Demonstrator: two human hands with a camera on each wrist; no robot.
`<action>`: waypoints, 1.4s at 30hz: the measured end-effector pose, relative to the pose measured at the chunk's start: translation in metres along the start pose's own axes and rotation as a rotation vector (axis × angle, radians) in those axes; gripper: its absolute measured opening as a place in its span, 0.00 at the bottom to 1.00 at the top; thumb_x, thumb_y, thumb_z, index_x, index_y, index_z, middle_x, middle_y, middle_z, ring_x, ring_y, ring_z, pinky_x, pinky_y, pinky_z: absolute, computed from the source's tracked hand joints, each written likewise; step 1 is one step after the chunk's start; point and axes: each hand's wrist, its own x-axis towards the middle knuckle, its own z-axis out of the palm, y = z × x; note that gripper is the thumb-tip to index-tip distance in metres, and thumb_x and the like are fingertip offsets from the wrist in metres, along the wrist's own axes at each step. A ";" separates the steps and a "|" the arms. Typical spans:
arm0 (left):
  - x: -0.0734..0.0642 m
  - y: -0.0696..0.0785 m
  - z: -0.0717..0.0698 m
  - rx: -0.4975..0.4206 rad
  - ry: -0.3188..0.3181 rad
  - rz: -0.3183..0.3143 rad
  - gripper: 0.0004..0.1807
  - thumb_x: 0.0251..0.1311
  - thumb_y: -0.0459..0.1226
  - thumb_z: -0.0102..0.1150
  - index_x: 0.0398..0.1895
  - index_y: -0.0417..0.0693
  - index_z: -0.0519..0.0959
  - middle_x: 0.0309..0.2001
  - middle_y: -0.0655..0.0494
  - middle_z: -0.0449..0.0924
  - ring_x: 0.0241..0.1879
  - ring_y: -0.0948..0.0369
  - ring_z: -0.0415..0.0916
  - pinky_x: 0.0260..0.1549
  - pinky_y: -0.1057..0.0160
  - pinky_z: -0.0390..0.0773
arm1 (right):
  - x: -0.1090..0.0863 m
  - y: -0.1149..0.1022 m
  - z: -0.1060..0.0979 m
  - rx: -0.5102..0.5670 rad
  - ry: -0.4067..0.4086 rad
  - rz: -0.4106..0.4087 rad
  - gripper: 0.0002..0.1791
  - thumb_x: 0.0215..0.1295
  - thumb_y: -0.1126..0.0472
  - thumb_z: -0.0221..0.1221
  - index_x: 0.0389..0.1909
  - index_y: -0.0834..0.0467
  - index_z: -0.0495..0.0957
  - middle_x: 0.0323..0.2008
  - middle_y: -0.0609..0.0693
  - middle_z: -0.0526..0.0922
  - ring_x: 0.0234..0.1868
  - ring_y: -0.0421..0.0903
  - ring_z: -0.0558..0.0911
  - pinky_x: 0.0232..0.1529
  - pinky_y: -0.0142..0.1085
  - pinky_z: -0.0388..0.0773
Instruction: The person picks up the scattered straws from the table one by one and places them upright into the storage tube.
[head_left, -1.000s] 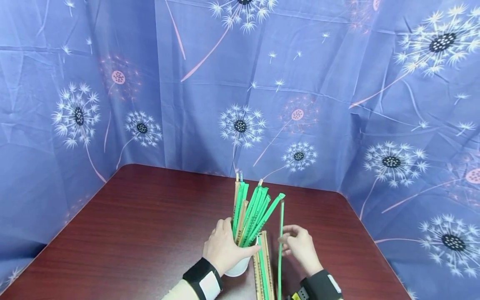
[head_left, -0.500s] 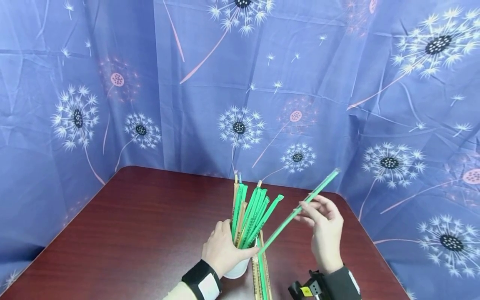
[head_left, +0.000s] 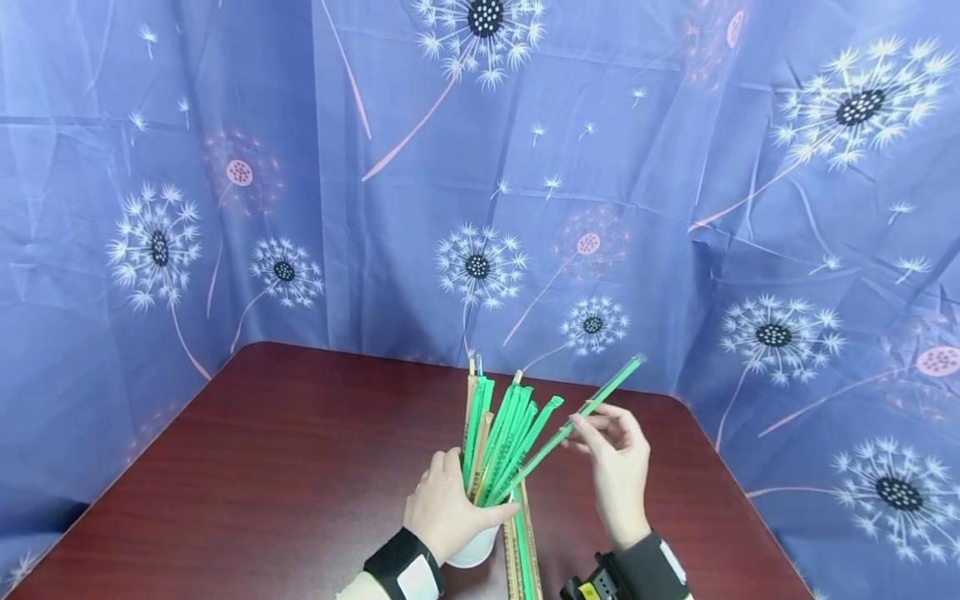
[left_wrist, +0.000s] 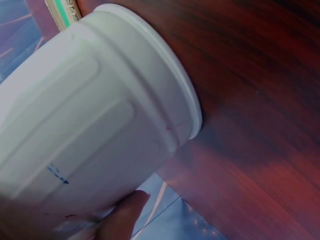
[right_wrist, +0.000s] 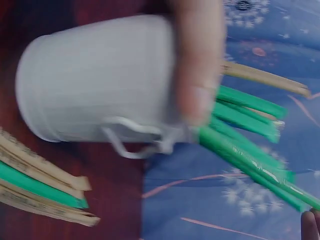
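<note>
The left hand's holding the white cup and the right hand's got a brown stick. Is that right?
Not quite: the stick in the right hand is green, not brown, as the head view shows. The left hand holds the white cup.

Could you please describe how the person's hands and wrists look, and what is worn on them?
The left hand and right hand wear no gloves. The left wrist band is black with a white patch; the right wrist band is dark, with a white strip and a small black device bearing a yellow label. I cannot tell whether there are sleeves.
</note>
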 end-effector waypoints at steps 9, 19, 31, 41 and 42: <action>0.000 -0.004 0.007 0.011 -0.010 0.007 0.67 0.26 0.77 0.62 0.63 0.34 0.73 0.48 0.44 0.76 0.42 0.48 0.79 0.35 0.40 0.79 | -0.016 0.032 0.011 -0.178 -0.113 0.087 0.18 0.60 0.67 0.65 0.49 0.71 0.75 0.31 0.58 0.85 0.26 0.46 0.86 0.35 0.44 0.86; -0.001 -0.006 0.010 0.033 -0.004 0.009 0.69 0.26 0.78 0.60 0.64 0.31 0.73 0.52 0.41 0.76 0.43 0.46 0.80 0.35 0.41 0.80 | -0.029 0.044 0.018 -0.316 -0.184 0.113 0.20 0.60 0.64 0.66 0.49 0.71 0.76 0.32 0.59 0.85 0.26 0.42 0.85 0.32 0.38 0.85; -0.001 -0.003 0.007 0.031 0.011 0.008 0.68 0.26 0.78 0.61 0.63 0.31 0.73 0.50 0.43 0.76 0.44 0.46 0.80 0.35 0.40 0.79 | -0.027 0.049 0.014 -0.343 -0.243 0.143 0.25 0.62 0.60 0.65 0.55 0.71 0.74 0.35 0.60 0.86 0.28 0.43 0.85 0.33 0.37 0.85; 0.001 -0.002 0.005 0.015 -0.011 -0.012 0.69 0.27 0.77 0.61 0.64 0.30 0.72 0.51 0.42 0.76 0.45 0.46 0.80 0.36 0.39 0.79 | -0.021 0.047 0.005 -0.329 -0.245 0.157 0.35 0.58 0.47 0.67 0.57 0.70 0.76 0.33 0.58 0.86 0.31 0.53 0.87 0.35 0.42 0.86; 0.001 -0.002 0.005 0.016 -0.010 -0.014 0.69 0.27 0.77 0.62 0.64 0.31 0.72 0.51 0.42 0.76 0.45 0.46 0.79 0.36 0.39 0.79 | -0.021 0.048 0.003 -0.335 -0.241 0.155 0.34 0.59 0.47 0.66 0.56 0.70 0.76 0.33 0.58 0.86 0.31 0.54 0.87 0.35 0.42 0.86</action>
